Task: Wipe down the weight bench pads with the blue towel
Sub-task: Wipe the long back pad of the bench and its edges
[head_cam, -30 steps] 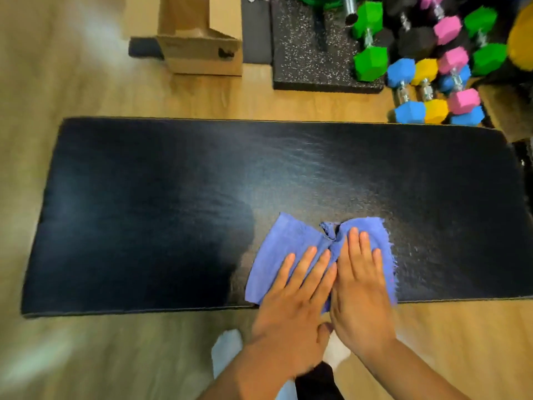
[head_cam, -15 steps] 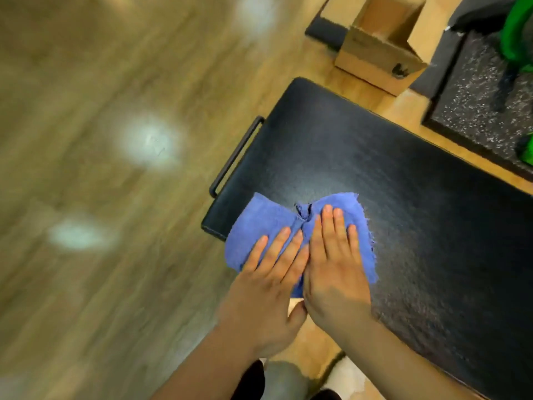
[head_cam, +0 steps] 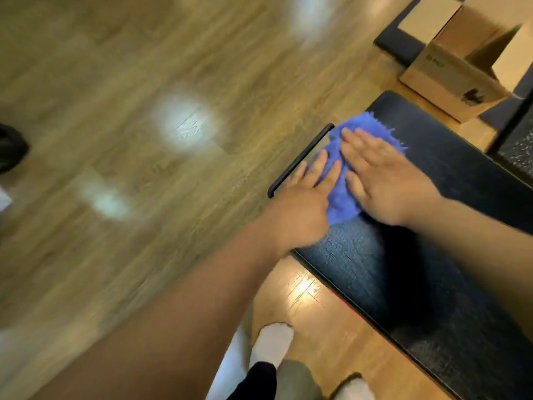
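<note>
- The pad (head_cam: 375, 269) is the biggest thing here: black, textured and firm with a little give. I judge it heavy and fixed, so nothing on it needs gripping; it only needs steady pressure across its top.
- A cardboard box (head_cam: 450, 70) stands on the floor past the pad's far corner, well apart from the work.
- The blue towel (head_cam: 342, 197) lies bunched on the pad's top at its end. It looks soft, light and limp, with a frayed edge on the side farther along the pad. It will likely fold or ride up if pushed from one corner, so it is best held down flat across its middle.
- The right hand (head_cam: 386, 183) lies palm down on the towel, toward the pad's middle.
- The left hand (head_cam: 300, 209) lies palm down on the towel's other half, at the pad's end edge.
- The fingers (head_cam: 357, 140) of both hands are straight and spread, pressing and not clenched. The towel is under them and shows in the gap between the hands.
- A thin dark handle (head_cam: 311, 148) runs just off the pad's end, beside the left fingertips; whether they touch it I cannot tell.
</note>
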{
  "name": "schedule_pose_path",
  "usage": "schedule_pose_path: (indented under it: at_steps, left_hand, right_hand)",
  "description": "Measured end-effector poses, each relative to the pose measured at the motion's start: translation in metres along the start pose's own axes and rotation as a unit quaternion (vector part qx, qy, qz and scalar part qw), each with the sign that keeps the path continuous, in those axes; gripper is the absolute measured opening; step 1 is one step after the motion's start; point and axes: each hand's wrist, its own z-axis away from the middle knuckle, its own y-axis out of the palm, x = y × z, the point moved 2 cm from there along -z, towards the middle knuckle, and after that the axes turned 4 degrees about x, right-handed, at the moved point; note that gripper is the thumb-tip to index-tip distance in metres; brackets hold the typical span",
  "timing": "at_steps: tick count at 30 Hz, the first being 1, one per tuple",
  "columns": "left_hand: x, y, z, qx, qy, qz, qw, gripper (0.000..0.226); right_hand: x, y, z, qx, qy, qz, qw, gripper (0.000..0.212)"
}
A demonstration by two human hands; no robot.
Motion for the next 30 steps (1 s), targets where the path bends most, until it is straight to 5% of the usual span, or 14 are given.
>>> schedule_pose_path:
  at_steps: [6,11,17,25,30]
  left_hand:
    - [-0.012,-0.032,-0.051,-0.046,-0.073,0.096,0.992,0.049]
    - [0.011,0.008,0.048,-0.035,-0.148,0.122,0.981,0.047]
    - [0.024,0.004,0.064,-0.007,-0.147,0.145,0.979,0.026]
    - [-0.024,-0.046,-0.109,-0.043,-0.082,0.124,0.988,0.033]
    - [-0.012,-0.032,-0.077,-0.033,-0.096,0.125,0.987,0.031]
  right_hand:
    - [-0.018,-0.023,-0.077,0.053,0.103,0.037,0.993,0.076]
    - [0.072,-0.004,-0.033,-0.013,-0.006,-0.003,1.0,0.044]
    - [0.086,0.002,-0.028,-0.003,-0.097,-0.024,0.995,0.044]
    - [-0.07,-0.02,-0.093,0.067,0.093,0.051,0.992,0.081]
    - [-0.051,-0.028,-0.098,0.107,0.13,0.095,0.981,0.061]
